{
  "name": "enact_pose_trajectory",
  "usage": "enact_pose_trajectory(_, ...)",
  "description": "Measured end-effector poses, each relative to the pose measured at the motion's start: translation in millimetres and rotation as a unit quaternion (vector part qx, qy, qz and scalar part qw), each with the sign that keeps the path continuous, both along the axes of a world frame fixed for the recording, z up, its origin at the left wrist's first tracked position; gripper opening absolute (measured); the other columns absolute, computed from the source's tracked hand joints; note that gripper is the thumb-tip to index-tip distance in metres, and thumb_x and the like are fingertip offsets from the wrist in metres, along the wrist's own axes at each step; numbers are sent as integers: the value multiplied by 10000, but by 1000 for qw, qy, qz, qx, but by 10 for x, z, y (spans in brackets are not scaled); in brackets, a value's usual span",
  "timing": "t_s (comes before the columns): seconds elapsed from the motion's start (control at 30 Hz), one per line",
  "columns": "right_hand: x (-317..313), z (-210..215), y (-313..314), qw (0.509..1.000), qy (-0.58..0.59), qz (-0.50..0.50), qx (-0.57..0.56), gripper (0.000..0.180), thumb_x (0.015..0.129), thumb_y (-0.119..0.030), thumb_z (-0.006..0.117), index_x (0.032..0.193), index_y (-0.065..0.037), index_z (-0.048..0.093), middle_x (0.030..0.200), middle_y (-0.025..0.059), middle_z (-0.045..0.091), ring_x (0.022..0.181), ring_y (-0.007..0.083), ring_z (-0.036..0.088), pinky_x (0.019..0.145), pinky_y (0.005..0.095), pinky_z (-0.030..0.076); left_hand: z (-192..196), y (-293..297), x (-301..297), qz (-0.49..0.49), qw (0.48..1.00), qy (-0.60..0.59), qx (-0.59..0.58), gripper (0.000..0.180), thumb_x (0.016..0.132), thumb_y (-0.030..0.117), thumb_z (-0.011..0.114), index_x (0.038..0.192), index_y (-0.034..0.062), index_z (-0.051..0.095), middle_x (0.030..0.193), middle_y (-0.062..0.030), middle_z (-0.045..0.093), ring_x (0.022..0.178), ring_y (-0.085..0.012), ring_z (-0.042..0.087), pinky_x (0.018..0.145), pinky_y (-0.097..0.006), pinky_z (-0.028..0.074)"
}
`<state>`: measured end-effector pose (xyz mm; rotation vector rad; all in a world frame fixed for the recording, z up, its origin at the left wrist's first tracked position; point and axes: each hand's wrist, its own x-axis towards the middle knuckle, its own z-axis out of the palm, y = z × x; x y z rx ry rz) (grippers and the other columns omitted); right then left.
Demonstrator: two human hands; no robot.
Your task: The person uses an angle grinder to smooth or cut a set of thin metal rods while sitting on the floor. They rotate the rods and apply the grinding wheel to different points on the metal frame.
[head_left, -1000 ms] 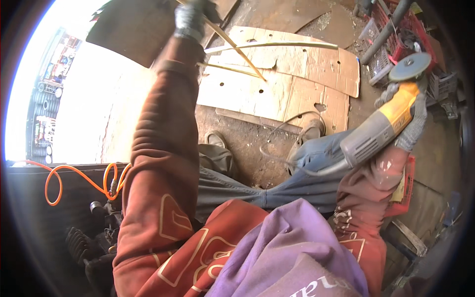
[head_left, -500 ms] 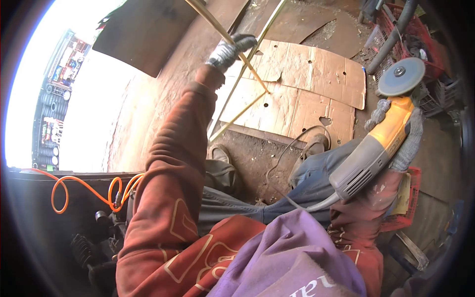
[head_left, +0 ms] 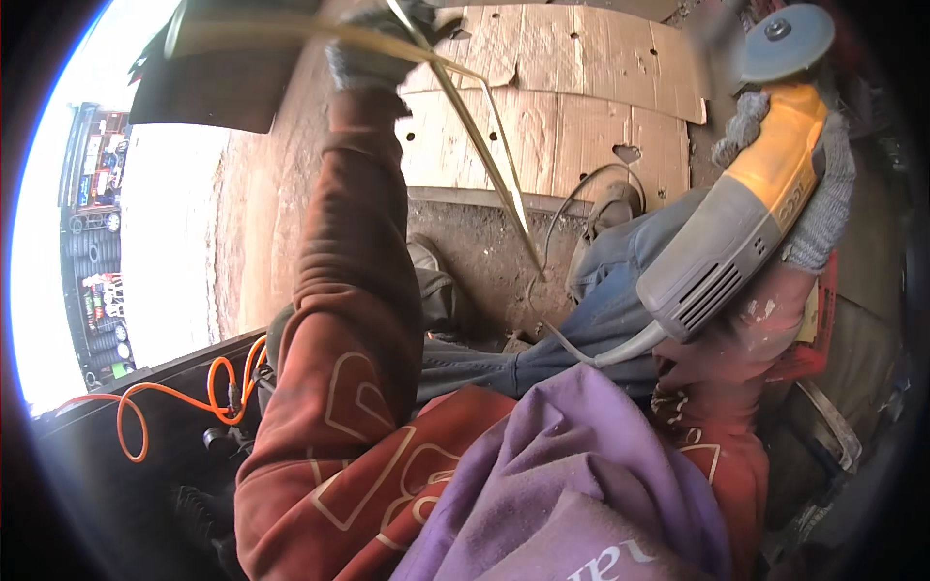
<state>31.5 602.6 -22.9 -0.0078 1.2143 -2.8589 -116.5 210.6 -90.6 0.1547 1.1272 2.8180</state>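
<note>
Fingers [head_left: 741,131] of the gloved right hand [head_left: 829,189] wrap around the yellow head of the grinder [head_left: 722,247] at the right of the frame, its disc [head_left: 787,44] at the upper right. Left of top centre, thin strips [head_left: 472,136] cross the gloved left hand [head_left: 368,58], too blurred to tell how its fingers close; they slant to mid-frame past the cardboard [head_left: 591,73].

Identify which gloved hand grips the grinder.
The right hand: it holds the yellow-and-grey grinder, whereas the left hand holds thin strips.
</note>
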Motion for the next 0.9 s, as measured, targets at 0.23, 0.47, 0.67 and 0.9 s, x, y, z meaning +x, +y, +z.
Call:
enact_pose_trajectory(0.23, 69, 34, 46, 1000, -2, -4, -4, 522, 861, -410, 610, 1190, -21, 496, 913, 106, 608, 742, 211, 618, 637, 342, 547, 457, -236, -261, 51, 986, 50, -152, 334, 893, 365, 571, 953, 48, 654, 813, -52, 581, 664, -172, 559, 526, -321, 458)
enact_pose_trajectory(0.47, 25, 32, -10, 1000, -2, 5, 0, 523, 861, -405, 611, 1192, -18, 493, 911, 107, 606, 732, 212, 617, 623, 340, 548, 836, -135, -122, 153, 950, 88, -259, 315, 897, 358, 578, 913, 53, 652, 746, -36, 569, 599, -158, 540, 485, -310, 441)
enact_pose_trajectory(0.67, 0, 42, 3, 1000, 2, 15, 7, 524, 860, -401, 612, 1193, -16, 491, 909, 108, 604, 724, 213, 617, 610, 338, 548, 1025, 10, -21, 214, 909, 106, -341, 304, 901, 352, 583, 878, 57, 651, 688, -22, 559, 543, -146, 523, 450, -301, 427)
enact_pose_trajectory(0.9, -106, 174, -32, 999, 14, 26, 29, 525, 859, -397, 614, 1195, -14, 488, 907, 109, 601, 714, 214, 617, 595, 336, 548, 1385, -375, 30, 337, 877, 93, -328, 188, 885, 225, 639, 892, 37, 661, 700, -20, 594, 578, -118, 554, 471, -272, 447)
